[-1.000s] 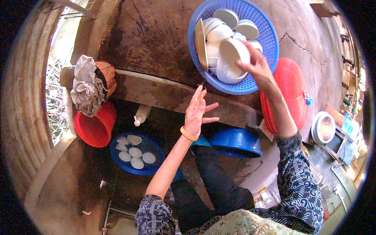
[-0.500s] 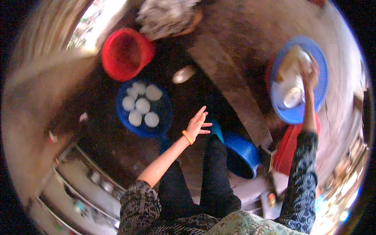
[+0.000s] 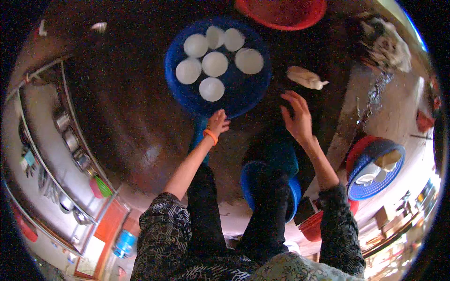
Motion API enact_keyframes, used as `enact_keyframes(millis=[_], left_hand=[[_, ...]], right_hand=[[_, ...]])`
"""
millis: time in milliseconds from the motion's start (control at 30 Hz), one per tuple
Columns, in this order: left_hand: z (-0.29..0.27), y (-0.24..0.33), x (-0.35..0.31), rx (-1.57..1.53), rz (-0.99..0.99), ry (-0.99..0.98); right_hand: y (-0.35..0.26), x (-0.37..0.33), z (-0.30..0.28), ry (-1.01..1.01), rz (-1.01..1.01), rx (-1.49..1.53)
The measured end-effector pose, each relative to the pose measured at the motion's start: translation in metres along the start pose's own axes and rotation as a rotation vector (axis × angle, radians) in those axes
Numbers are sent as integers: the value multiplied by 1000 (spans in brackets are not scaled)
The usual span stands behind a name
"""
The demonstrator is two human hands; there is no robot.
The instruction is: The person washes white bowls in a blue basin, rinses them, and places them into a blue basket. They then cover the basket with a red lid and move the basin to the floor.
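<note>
Presently the left hand (image 3: 218, 122), an orange band at its wrist, rests at the near rim of the wide, round blue plastic basin (image 3: 185, 98); its fingers curl loosely and whether they grip the rim cannot be told. The right hand (image 3: 296, 117) hangs spread and empty in the air, just right of the basin and near a pale, wrapped oblong bundle (image 3: 305, 77) on the dark ground.

Inside the basin lie six white bowls (image 3: 214, 63), smooth and glossy, probably glazed ceramic, mouths down and close together. In the inspector's judgement such ware is slick and chips readily; each bowl is best lifted singly, fingers under the lip, without knocking its neighbour.

Beyond the basin stands a red plastic tub (image 3: 281, 11), only partly in view. Near the person's dark-trousered legs sits a smaller blue plastic bucket (image 3: 293, 194). To the right, a blue perforated plastic basket (image 3: 370, 185) holds more white dishes and rests on a red plastic lid (image 3: 358, 150). A rumpled grey cloth (image 3: 386, 44) lies on the ledge at upper right. Metal pots (image 3: 63, 124) line shelving at left.
</note>
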State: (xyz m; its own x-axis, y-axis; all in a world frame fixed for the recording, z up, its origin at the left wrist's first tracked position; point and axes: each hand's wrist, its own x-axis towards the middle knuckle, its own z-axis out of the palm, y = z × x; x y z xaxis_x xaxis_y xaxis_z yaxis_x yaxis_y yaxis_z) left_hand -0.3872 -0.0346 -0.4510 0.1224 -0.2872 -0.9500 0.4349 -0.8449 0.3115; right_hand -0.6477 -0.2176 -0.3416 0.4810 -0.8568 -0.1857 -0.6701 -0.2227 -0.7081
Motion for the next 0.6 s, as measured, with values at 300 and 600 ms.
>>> enact_keyframes(millis=[300,600], left_hand=[[-57,7,125,363,324,448],[-62,-8,204,525,207,417]], right_hand=[[124,200,177,-115,-208,-434],[160,174,212,-471,129,-470]])
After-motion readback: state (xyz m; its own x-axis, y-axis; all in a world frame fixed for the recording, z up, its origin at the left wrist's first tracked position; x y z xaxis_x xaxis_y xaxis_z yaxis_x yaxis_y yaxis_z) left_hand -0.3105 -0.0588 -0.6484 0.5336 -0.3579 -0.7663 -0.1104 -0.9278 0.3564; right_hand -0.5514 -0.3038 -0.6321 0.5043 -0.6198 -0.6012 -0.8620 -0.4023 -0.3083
